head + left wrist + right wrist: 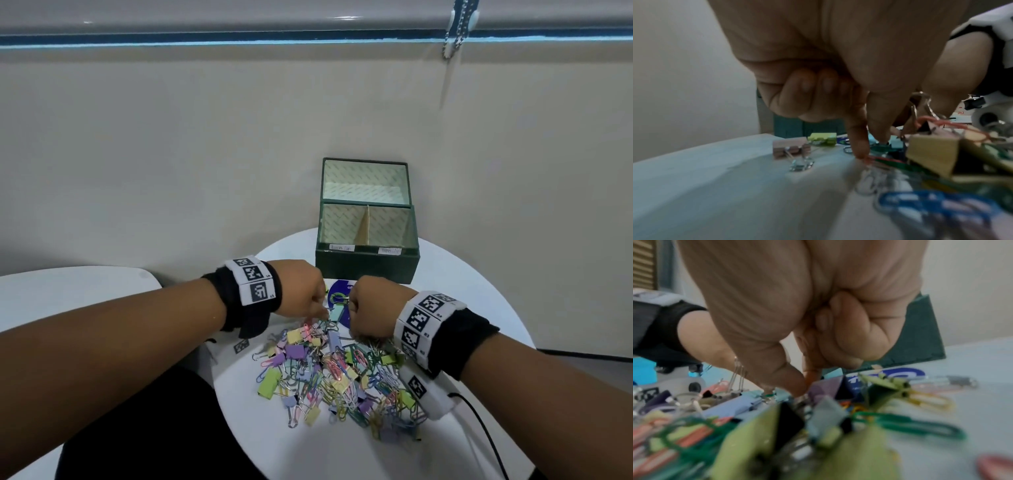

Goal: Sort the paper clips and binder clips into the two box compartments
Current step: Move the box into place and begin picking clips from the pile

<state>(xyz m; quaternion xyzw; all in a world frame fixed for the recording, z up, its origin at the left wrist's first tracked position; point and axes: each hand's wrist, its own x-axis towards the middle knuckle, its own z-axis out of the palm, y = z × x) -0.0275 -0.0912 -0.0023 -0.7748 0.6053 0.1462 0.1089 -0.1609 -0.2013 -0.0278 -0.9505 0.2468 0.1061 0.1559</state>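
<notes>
A mixed pile of pastel binder clips and coloured paper clips (335, 373) lies on the round white table (462, 308). Behind it stands the green box (366, 263), lid up, with a left compartment (339, 226) and a right compartment (390, 226), both showing no clips. Both hands meet at the pile's far edge. My left hand (320, 310) points thumb and index down, pinching at a green paper clip (879, 146). My right hand (352, 308) pinches a light blue binder clip (337, 313) with thumb and index (804, 384); its other fingers are curled in.
A blue round sticker (339, 291) lies under the hands, in front of the box. A pink binder clip (791, 149) and a lime one (823, 138) lie apart on the left. A black cable (486, 431) runs off the table's right. Another white table (68, 287) stands left.
</notes>
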